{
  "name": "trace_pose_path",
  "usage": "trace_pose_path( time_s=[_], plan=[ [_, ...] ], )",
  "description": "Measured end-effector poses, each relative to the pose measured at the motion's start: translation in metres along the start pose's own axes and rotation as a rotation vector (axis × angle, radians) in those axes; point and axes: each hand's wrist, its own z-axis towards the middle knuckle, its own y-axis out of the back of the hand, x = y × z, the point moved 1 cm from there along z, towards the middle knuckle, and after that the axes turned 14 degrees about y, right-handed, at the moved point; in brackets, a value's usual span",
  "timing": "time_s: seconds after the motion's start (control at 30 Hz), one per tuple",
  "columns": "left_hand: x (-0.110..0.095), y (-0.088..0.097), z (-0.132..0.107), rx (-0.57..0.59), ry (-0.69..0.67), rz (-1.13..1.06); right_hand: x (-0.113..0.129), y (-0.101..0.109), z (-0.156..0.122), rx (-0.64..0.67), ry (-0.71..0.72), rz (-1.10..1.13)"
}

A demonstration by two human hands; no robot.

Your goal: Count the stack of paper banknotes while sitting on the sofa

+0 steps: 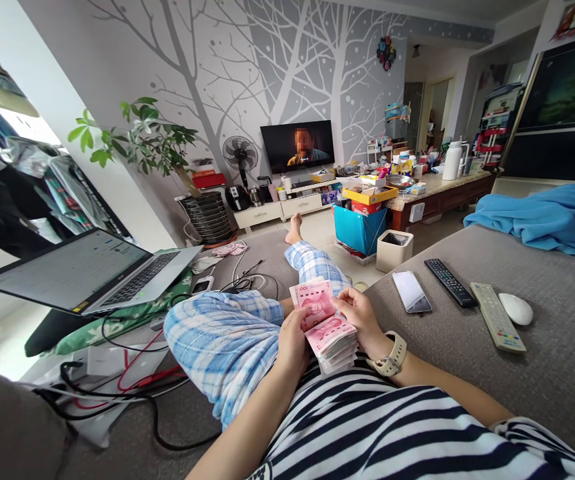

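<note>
There were two hands, one left hand (293,333) and one right hand (361,315), and one wristwatch (391,357). The banknotes (333,332) numbered many, too tightly layered to count. Two remote controls lay on the sofa (417,360), one black remote (450,283) and one pale remote (497,317), along with one phone (411,292), one white mouse (516,309) and one blue blanket (542,215). There was one laptop (140,277); the cables (155,407) near it were too tangled to number. Beyond were one television (297,150), one standing fan (240,155), one potted plant (210,217), one wall clock (386,53), one bin (394,252), one blue box (360,230) and, on one counter (467,183), one white jug (451,162).
</note>
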Motion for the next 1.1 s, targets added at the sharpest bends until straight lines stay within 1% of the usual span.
trace_pose_path(
  time_s=[0.2, 0.43, 0.63, 0.8, 1.1],
  plan=[
    [0.000, 0.001, -0.001, 0.014, 0.022, 0.055, -0.005, 0.001, 0.000, -0.053, 0.012, -0.031],
    [0.002, 0.004, 0.002, 0.006, 0.019, 0.070, -0.007, 0.001, -0.003, 0.028, 0.003, -0.016],
    [0.005, 0.007, 0.009, -0.002, 0.001, 0.020, -0.014, 0.003, -0.004, 0.035, -0.001, -0.001],
    [0.006, 0.008, 0.012, -0.053, -0.012, 0.003, -0.021, 0.005, -0.005, 0.049, -0.012, 0.048],
    [0.005, 0.006, 0.009, -0.063, -0.014, 0.014, -0.015, 0.004, -0.005, 0.052, -0.028, 0.035]
  ],
)
